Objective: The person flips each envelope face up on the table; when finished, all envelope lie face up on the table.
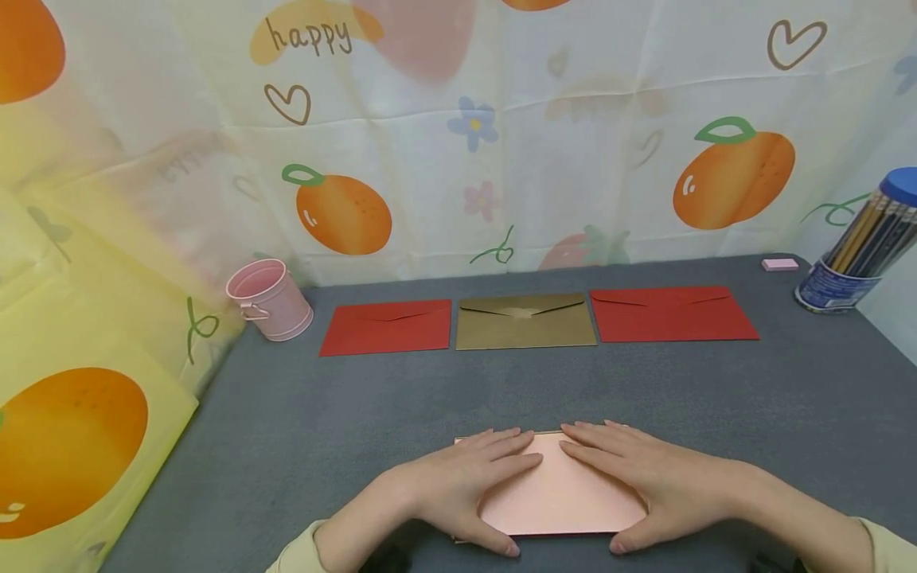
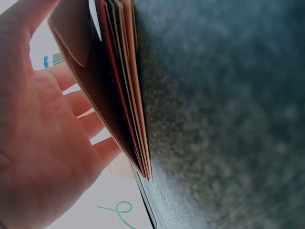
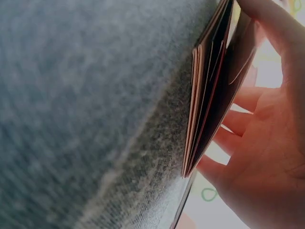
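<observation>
A stack of envelopes [image 1: 562, 501] lies on the dark grey table near its front, a pale pink one on top. My left hand [image 1: 458, 481] spreads over the left part of the stack, fingers straight across the top and thumb at the near edge. Mirroring it, my right hand [image 1: 662, 485] rests over the right part, its thumb also by the near edge. Several layers, one of them red, show at the edge of the stack [image 2: 136, 105] in the left wrist view. From the right wrist, the top envelope [image 3: 238, 71] rises away from those beneath.
Along the back lie a red envelope [image 1: 387, 330], a gold envelope [image 1: 526, 328] and another red envelope [image 1: 673, 318]. A small pink bucket [image 1: 286, 306] stands at the left. Back right are a pink eraser [image 1: 779, 264] and a tub of pencils [image 1: 852, 255]. Fruit-printed cloth [image 1: 516, 183] hangs behind.
</observation>
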The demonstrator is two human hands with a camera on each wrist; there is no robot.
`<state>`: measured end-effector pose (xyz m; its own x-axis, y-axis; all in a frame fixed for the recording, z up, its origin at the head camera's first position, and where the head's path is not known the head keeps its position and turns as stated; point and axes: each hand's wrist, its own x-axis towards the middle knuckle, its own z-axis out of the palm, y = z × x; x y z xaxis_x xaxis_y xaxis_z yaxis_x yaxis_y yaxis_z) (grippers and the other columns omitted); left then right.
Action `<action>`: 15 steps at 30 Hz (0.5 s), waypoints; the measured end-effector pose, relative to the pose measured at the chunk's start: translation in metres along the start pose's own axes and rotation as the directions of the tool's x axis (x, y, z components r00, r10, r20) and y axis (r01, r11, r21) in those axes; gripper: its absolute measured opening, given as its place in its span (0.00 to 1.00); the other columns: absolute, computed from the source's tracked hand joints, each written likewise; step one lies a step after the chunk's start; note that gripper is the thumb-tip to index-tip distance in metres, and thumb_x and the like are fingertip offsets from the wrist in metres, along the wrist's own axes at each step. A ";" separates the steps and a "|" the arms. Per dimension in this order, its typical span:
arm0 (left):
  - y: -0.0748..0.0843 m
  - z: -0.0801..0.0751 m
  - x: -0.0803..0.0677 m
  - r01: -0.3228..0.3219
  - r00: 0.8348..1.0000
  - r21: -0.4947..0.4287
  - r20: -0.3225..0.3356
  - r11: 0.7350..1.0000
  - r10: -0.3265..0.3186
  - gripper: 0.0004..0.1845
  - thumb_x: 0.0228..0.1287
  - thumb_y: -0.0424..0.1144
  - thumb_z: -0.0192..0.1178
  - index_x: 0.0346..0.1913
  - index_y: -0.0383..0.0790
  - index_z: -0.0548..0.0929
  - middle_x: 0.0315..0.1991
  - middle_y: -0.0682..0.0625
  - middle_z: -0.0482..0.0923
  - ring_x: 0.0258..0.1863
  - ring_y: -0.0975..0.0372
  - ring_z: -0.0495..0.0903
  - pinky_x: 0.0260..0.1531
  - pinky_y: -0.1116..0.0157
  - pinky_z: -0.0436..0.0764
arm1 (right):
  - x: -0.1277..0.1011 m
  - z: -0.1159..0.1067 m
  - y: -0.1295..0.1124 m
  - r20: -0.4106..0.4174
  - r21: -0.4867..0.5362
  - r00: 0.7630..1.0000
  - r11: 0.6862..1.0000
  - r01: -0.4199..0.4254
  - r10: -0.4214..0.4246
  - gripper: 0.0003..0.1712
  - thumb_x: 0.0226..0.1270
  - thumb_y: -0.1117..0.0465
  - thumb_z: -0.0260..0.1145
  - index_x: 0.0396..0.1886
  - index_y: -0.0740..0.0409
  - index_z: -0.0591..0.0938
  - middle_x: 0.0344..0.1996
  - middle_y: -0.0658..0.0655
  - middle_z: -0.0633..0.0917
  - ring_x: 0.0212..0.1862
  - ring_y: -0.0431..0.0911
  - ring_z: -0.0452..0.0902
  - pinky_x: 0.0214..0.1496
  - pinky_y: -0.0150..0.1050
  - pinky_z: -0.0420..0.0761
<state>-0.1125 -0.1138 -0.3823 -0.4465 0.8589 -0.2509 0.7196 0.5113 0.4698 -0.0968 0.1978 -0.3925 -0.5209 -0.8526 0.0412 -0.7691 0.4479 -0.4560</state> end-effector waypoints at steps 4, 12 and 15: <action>-0.002 -0.002 0.000 -0.001 1.000 -0.047 -0.005 0.999 0.000 0.46 0.59 0.66 0.60 0.77 0.56 0.55 0.77 0.56 0.44 0.76 0.61 0.43 0.70 0.48 0.55 | -0.001 -0.004 0.001 0.018 0.029 1.000 0.999 -0.022 0.021 0.52 0.61 0.33 0.63 0.78 0.47 0.55 0.76 0.51 0.57 0.74 0.54 0.53 0.74 0.32 0.46; -0.008 -0.006 -0.002 -0.023 0.999 -0.170 -0.037 0.985 0.017 0.41 0.60 0.61 0.63 0.75 0.57 0.61 0.76 0.56 0.50 0.75 0.62 0.48 0.69 0.54 0.58 | 0.001 -0.012 0.001 0.028 0.029 0.999 0.999 -0.046 0.045 0.45 0.63 0.33 0.61 0.76 0.42 0.60 0.74 0.47 0.62 0.72 0.51 0.60 0.64 0.56 0.68; -0.009 -0.007 -0.003 -0.034 0.999 -0.224 -0.047 0.974 0.024 0.39 0.61 0.60 0.63 0.73 0.57 0.64 0.75 0.57 0.52 0.74 0.62 0.50 0.69 0.55 0.60 | 0.001 -0.014 0.002 0.025 0.043 0.999 0.998 -0.049 0.048 0.42 0.64 0.34 0.61 0.75 0.40 0.63 0.72 0.45 0.64 0.70 0.48 0.63 0.61 0.54 0.71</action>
<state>-0.1218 -0.1211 -0.3800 -0.4535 0.8687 -0.1990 0.5970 0.4619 0.6559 -0.1044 0.2014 -0.3807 -0.5481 -0.8364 -0.0032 -0.7257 0.4775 -0.4954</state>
